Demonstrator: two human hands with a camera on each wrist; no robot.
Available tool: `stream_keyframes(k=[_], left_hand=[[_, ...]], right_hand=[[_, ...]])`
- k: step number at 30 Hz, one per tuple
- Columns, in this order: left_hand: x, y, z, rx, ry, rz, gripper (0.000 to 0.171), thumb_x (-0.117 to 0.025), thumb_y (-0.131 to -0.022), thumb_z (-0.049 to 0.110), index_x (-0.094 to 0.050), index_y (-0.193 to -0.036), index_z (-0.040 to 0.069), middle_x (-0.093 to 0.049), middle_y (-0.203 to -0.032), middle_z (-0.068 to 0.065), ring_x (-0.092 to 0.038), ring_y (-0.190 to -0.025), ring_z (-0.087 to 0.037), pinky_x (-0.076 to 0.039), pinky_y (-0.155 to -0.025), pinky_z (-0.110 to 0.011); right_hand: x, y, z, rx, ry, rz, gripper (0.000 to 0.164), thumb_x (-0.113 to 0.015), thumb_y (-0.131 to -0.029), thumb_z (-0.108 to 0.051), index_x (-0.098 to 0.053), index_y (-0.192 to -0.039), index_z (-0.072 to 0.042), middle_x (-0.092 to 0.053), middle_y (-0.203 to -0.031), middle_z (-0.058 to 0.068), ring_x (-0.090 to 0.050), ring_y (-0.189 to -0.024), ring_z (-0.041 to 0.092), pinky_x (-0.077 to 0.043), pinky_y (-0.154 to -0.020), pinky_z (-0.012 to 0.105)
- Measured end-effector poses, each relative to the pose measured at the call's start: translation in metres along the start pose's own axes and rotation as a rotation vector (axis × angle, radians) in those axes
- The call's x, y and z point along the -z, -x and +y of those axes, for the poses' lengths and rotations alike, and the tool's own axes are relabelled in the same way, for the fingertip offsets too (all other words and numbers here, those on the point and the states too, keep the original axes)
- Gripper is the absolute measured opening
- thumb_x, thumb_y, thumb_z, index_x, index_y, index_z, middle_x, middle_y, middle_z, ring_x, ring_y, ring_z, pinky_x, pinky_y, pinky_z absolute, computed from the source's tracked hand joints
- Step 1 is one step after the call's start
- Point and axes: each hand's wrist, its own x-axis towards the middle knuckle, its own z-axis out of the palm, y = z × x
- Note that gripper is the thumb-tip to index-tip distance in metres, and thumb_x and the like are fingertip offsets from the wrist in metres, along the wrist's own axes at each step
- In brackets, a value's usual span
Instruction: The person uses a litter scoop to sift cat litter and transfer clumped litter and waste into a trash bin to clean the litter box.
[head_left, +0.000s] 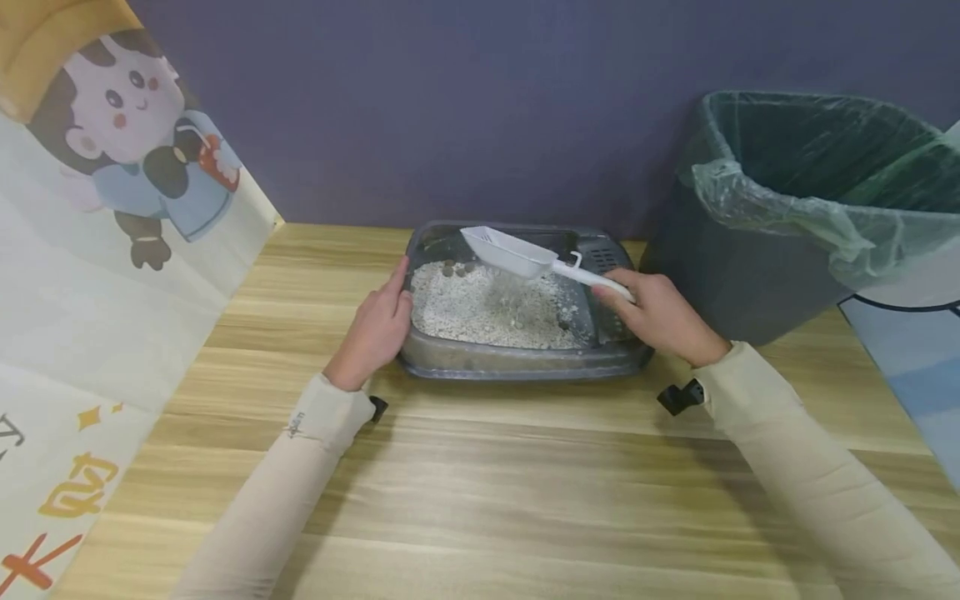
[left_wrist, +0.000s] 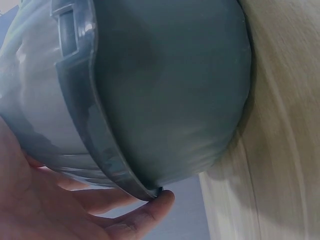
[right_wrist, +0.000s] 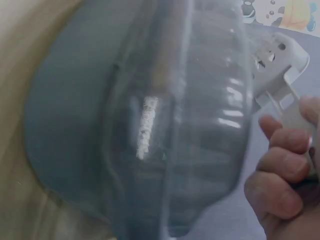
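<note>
A grey litter box (head_left: 525,364) filled with pale litter (head_left: 472,308) stands against the wall. My right hand (head_left: 660,312) grips the handle of a white litter scoop (head_left: 517,254), which hangs over the box with its bowl pointing left. Fine litter blurs beneath the bowl. The scoop's slotted bowl shows past the box in the right wrist view, with fingers (right_wrist: 282,162) curled at its handle. At the box's left end rests my left hand (head_left: 375,329); in the left wrist view its extended fingers (left_wrist: 145,215) touch the rim. Small brown clumps (head_left: 450,268) lie near the litter's back left.
A tall dark bin (head_left: 727,275) lined with a clear plastic bag (head_left: 795,212) stands right of the box, close to my right hand. A purple wall (head_left: 450,108) rises behind. The wood-grain table (head_left: 510,500) extends toward me, with a cartoon-printed sheet (head_left: 97,308) along its left.
</note>
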Motion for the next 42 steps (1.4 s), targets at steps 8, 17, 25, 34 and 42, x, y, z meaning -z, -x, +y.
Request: stream_keyframes(k=[8,17,25,34,42], left_hand=[[-0.001,-0.002,0.002,-0.013,-0.001,-0.006,0.055,-0.025,-0.103,0.031,-0.013,-0.152,0.011,-0.040,-0.143,-0.021,-0.053,-0.104,-0.037,-0.035,-0.101,-0.051],[-0.004,-0.003,0.003,-0.021,0.012,-0.001,0.055,-0.027,-0.102,0.029,-0.014,-0.152,0.010,-0.047,-0.135,-0.022,-0.055,-0.100,-0.035,-0.036,-0.102,-0.048],[-0.005,-0.003,0.005,-0.010,0.016,0.005,0.054,-0.026,-0.103,0.030,-0.014,-0.152,0.012,-0.034,-0.147,-0.018,-0.049,-0.116,-0.039,-0.032,-0.104,-0.051],[-0.004,-0.001,0.005,0.001,0.020,-0.001,0.055,-0.024,-0.103,0.034,-0.013,-0.153,0.014,-0.033,-0.148,-0.018,-0.045,-0.121,-0.039,-0.030,-0.105,-0.052],[-0.002,0.000,0.004,0.011,0.029,-0.002,0.055,-0.025,-0.103,0.033,-0.012,-0.153,0.016,-0.048,-0.132,-0.025,-0.051,-0.105,-0.037,-0.035,-0.100,-0.053]], right_hand=[[0.010,-0.003,-0.005,0.035,0.030,0.083,0.027,-0.057,-0.095,-0.029,-0.064,-0.114,-0.012,-0.047,-0.064,0.000,-0.038,-0.045,0.014,-0.034,-0.044,0.030],[0.001,0.005,-0.006,0.044,0.023,0.136,0.033,-0.063,-0.092,-0.020,-0.062,-0.124,-0.010,-0.053,-0.073,0.001,-0.037,-0.046,0.013,-0.034,-0.044,0.029],[0.011,0.008,-0.012,0.007,0.029,0.118,0.034,-0.057,-0.095,-0.030,-0.061,-0.122,-0.009,-0.048,-0.063,0.001,-0.038,-0.044,0.015,-0.034,-0.044,0.029],[0.064,0.013,-0.054,0.035,0.175,0.230,0.033,-0.061,-0.093,-0.024,-0.059,-0.123,-0.010,-0.054,-0.072,0.002,-0.039,-0.049,0.016,-0.031,-0.046,0.027],[0.144,0.020,-0.077,-0.020,0.318,0.470,0.035,-0.062,-0.092,-0.024,-0.064,-0.119,-0.001,-0.054,-0.070,0.006,-0.031,-0.045,0.003,-0.023,-0.043,0.017]])
